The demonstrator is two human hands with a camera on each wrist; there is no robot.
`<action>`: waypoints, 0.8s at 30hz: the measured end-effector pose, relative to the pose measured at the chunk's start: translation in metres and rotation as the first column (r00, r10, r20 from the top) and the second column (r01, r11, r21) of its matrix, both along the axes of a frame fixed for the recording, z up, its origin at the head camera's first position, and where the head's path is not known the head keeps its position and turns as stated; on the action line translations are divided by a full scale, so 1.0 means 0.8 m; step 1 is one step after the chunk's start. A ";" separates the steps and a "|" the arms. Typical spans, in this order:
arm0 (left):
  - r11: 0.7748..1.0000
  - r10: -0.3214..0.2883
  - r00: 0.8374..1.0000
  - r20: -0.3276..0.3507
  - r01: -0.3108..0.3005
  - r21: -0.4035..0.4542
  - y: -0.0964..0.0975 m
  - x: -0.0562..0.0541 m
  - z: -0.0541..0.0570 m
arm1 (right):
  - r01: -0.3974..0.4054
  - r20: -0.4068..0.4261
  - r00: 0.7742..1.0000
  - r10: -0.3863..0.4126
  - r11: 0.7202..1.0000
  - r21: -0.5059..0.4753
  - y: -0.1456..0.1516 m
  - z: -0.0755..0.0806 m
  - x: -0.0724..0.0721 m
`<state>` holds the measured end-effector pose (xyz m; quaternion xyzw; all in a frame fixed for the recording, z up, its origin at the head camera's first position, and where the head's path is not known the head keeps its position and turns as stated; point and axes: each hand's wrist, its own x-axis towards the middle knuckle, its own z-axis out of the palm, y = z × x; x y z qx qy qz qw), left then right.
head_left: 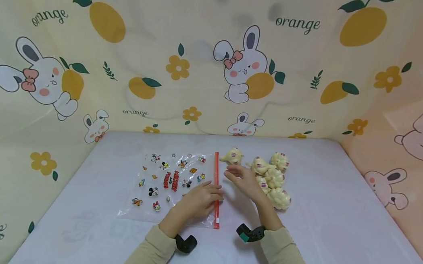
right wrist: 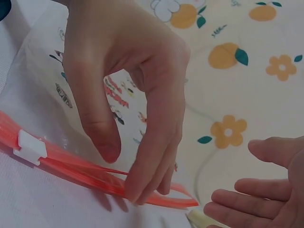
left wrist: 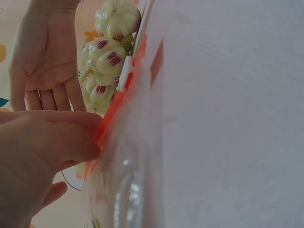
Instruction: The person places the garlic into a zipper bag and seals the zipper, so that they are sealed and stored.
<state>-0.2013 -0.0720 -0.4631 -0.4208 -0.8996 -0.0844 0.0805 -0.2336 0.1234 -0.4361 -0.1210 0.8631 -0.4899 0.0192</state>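
Note:
A clear zip bag [head_left: 144,216] with cartoon prints and a red zip strip [head_left: 216,168] lies flat on the table. My left hand [head_left: 201,198] holds the bag at this strip. In the right wrist view the thumb [right wrist: 102,137] and bent fingers of that hand are at the strip, whose two lips part beside the fingertips. My right hand [head_left: 245,182] is just right of the bag, its fingers loosely extended with nothing in them. Beyond its fingertips lies one garlic bulb [head_left: 234,156], stem pointing at the strip.
Several more cream garlic bulbs [head_left: 275,178] with purple marks sit bunched to the right of my right hand. A white slider [right wrist: 31,147] is on the strip near its near end. A patterned cloth [head_left: 201,58] hangs behind the white table [head_left: 337,220].

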 end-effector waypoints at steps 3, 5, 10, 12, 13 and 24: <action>1.000 -0.001 1.000 0.002 0.001 0.013 0.000 0.000 0.000 | -0.010 0.002 1.000 0.010 1.000 0.009 0.000 0.000 0.000; 1.000 -0.003 1.000 -0.006 0.003 0.025 -0.001 0.000 0.000 | -0.015 0.001 1.000 0.015 1.000 0.017 0.000 0.000 0.001; 0.998 -0.006 0.999 -0.034 0.008 0.061 -0.002 -0.002 0.000 | -0.015 0.022 1.000 0.015 1.000 0.027 -0.001 0.000 0.001; 0.997 -0.017 0.998 -0.066 0.022 0.075 -0.003 -0.003 0.001 | -0.014 0.037 0.999 0.013 0.999 0.029 -0.001 -0.001 0.001; 0.996 -0.025 0.996 -0.090 0.033 0.083 -0.004 -0.004 0.002 | -0.013 0.044 0.999 0.012 0.999 0.029 -0.001 -0.001 0.001; 0.982 -0.039 0.965 -0.260 0.085 0.166 -0.011 -0.007 0.019 | -0.010 0.109 0.994 0.018 0.997 -0.072 -0.006 -0.009 0.000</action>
